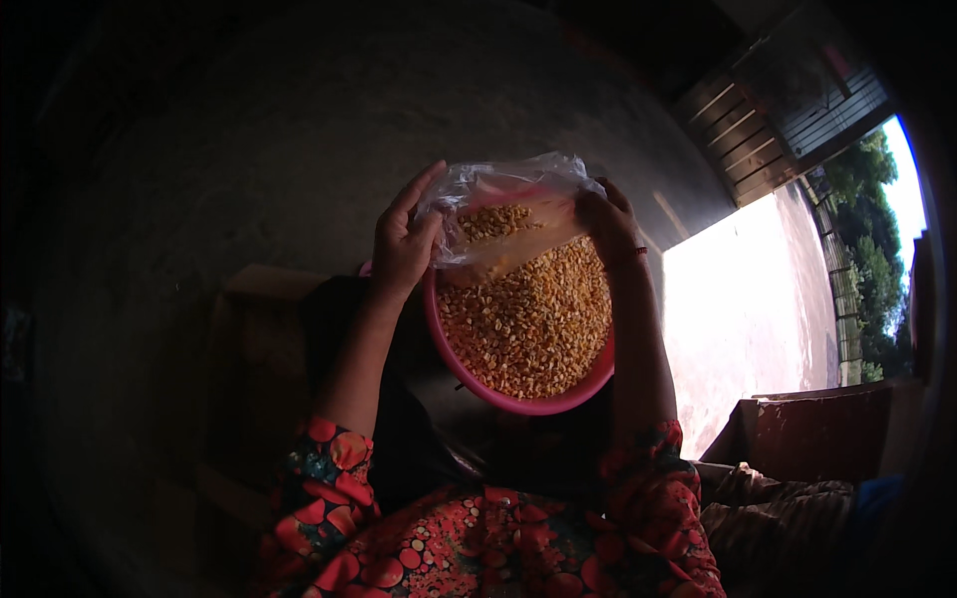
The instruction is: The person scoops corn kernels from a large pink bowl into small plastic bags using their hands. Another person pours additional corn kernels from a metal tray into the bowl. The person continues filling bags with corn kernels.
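A clear plastic bag is stretched between my two hands over the far part of a pink basin. Yellow maize kernels fill the basin nearly to its rim, and some more show in or through the bag. My left hand grips the bag's left edge, thumb towards the middle. At the opposite edge my right hand holds the plastic, its fingers partly in shadow. Whether the bag itself contains kernels I cannot tell for certain.
Beneath lies a dark concrete floor. A cardboard box stands at the left, mostly in shadow. On the right, bright sunlight enters past a slatted door or gate. Striped cloth and a dark red wooden piece are at lower right.
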Motion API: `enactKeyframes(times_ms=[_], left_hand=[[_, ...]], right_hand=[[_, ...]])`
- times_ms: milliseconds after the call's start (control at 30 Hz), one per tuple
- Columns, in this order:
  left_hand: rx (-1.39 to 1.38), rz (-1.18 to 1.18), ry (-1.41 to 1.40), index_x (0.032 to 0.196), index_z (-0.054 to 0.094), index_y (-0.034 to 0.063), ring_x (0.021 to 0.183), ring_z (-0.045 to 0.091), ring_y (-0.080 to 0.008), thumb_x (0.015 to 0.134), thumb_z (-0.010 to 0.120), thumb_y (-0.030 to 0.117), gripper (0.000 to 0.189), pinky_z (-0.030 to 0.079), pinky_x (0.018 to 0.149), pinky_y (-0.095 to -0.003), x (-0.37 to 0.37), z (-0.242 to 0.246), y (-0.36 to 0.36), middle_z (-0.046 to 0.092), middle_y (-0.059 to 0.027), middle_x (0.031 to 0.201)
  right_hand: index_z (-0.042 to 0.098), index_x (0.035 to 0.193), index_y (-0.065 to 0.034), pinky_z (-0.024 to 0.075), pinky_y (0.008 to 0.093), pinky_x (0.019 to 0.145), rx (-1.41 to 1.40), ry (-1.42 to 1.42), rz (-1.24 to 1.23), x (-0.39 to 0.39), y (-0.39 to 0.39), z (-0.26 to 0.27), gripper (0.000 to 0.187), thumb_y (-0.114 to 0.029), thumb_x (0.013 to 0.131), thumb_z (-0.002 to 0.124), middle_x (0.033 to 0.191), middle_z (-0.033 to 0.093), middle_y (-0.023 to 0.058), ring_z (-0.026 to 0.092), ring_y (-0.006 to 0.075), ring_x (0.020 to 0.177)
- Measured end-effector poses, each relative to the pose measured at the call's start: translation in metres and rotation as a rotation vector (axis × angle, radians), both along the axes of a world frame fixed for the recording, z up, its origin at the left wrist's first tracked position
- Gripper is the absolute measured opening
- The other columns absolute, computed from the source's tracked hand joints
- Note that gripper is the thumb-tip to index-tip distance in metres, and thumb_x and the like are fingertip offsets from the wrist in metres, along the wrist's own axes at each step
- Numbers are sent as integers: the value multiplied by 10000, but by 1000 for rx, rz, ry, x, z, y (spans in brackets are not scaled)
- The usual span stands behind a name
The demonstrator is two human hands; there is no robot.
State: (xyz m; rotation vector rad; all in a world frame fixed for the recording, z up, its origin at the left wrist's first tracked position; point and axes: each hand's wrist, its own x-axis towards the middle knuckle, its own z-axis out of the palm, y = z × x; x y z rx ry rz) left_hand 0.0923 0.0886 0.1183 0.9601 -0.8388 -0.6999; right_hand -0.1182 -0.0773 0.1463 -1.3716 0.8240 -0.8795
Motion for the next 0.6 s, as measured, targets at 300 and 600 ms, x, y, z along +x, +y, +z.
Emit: enactKeyframes(times_ms=[300,600], left_hand=[[-20,90,-155,1096,560,37,505,390,6,840,452,11,279,342,459,-163,4,36,-33,517,33,657],[167,164,-235,1027,559,36,490,424,3,794,540,0,237,349,421,-151,-1,81,17,473,35,765]], right_hand=[[577,947,-51,416,212,562,51,67,34,-28,14,37,196,-164,789,607,740,563,-12,499,64,613],[561,861,-37,407,201,608,-71,-228,-140,-25,33,59,119,-145,810,561,746,548,-14,498,61,676]])
